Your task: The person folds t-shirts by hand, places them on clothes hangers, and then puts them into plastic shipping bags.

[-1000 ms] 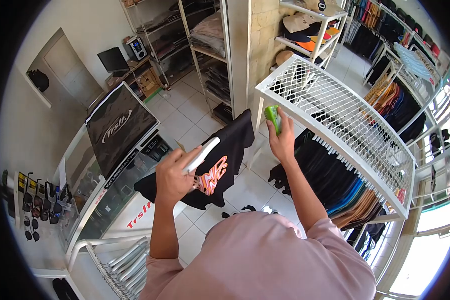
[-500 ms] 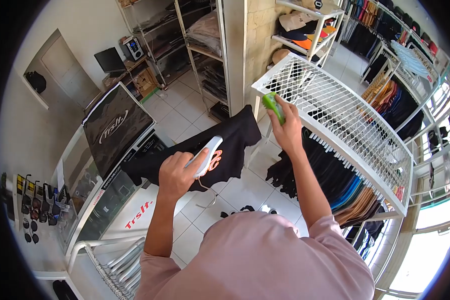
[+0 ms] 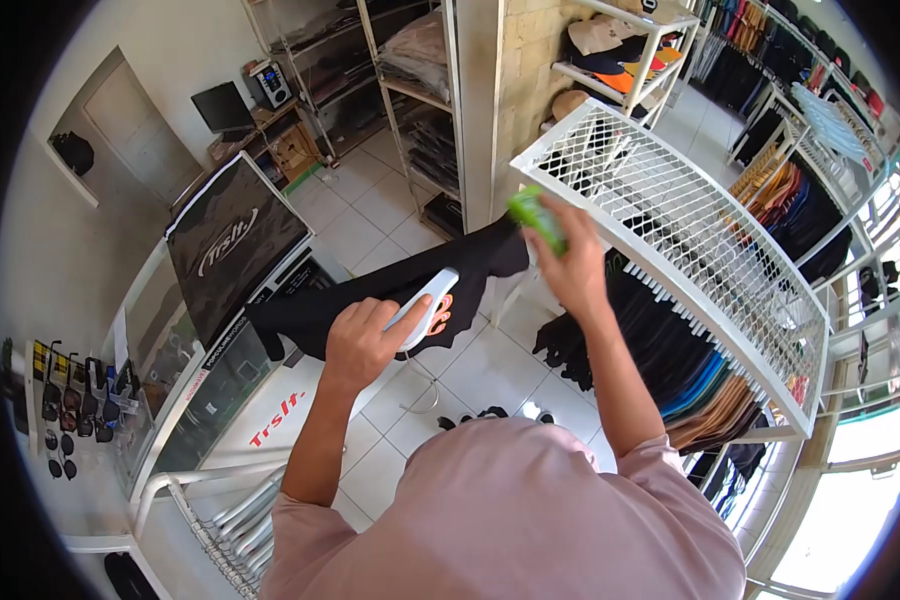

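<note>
My left hand (image 3: 363,340) is closed around a white clothes hanger (image 3: 432,303), its metal hook pointing down toward me. From the hanger a black T-shirt (image 3: 370,280) with an orange and white print stretches out ahead. My right hand (image 3: 568,255), fingers wrapped, grips a green brush (image 3: 536,213), blurred by motion. The brush is beside the shirt's far right end and overlaps its edge in this view.
To the right stands a white mesh-topped rack (image 3: 670,240) with dark and coloured clothes (image 3: 660,350) hanging beneath. A glass counter (image 3: 220,410) with a black bag (image 3: 235,235) on top is at left. White hangers (image 3: 245,530) fill a rail at lower left.
The brush and my right hand have shifted slightly left toward the shirt's end. My left hand, with the hanger and shirt, has moved slightly right.
</note>
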Motion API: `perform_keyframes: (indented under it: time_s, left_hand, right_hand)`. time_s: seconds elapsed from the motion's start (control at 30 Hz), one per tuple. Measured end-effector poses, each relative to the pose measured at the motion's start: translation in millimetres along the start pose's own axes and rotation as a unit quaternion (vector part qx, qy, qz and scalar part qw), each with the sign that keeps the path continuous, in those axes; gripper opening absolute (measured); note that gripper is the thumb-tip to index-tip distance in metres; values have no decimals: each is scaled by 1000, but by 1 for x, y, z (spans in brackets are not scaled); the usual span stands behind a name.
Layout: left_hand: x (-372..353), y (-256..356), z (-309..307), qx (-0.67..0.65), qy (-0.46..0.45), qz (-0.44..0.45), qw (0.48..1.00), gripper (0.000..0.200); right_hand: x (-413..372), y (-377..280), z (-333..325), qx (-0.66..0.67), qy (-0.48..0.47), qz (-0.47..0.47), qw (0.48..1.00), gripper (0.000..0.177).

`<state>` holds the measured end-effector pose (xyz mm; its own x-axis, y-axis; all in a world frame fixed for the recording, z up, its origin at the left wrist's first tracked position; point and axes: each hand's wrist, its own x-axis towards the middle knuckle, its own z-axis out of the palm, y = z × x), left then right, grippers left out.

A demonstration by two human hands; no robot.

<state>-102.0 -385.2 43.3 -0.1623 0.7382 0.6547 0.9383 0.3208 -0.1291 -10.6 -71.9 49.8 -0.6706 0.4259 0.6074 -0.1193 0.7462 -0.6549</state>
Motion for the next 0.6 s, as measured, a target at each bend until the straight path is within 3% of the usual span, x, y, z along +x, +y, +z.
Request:
perform_keyframes:
  time_s: [0.13, 0.23, 0.3, 0.33, 0.37, 0.47, 0.5, 0.57, 0.6]
  left_hand:
    - [5, 0, 3, -14, -2, 25, 1000, 57]
    - [3, 0, 0, -8, 7, 12, 1000, 58]
    - [0, 3, -1, -16, -4, 8, 1000, 61]
    - [0, 3, -2, -19, -10, 7, 1000, 62]
    - [3, 1, -2, -23, -13, 5, 1000, 63]
    - [7, 4, -5, -54, -43, -6, 998, 68]
    - [5, 6, -4, -58, -49, -9, 997, 73]
    - [9, 5, 1, -60, -54, -8, 997, 82]
    - [10, 6, 1, -66, -60, -11, 996, 81]
  right_hand:
    - [-19, -37, 14, 51, -118, -98, 987, 50]
    - [-7, 14, 14, 29, -50, 21, 998, 50]
    - [-3, 51, 12, -69, 28, 52, 996, 50]
    - [-3, 59, 5, -100, 49, 7, 994, 48]
    - [-5, 64, 5, -67, 38, 8, 997, 48]
    - [-13, -3, -8, 32, -40, 12, 999, 51]
    - [-17, -13, -6, 36, -73, -39, 996, 53]
    - [-22, -16, -6, 26, -143, -28, 989, 56]
    - [-22, -5, -5, 11, -115, 16, 993, 57]
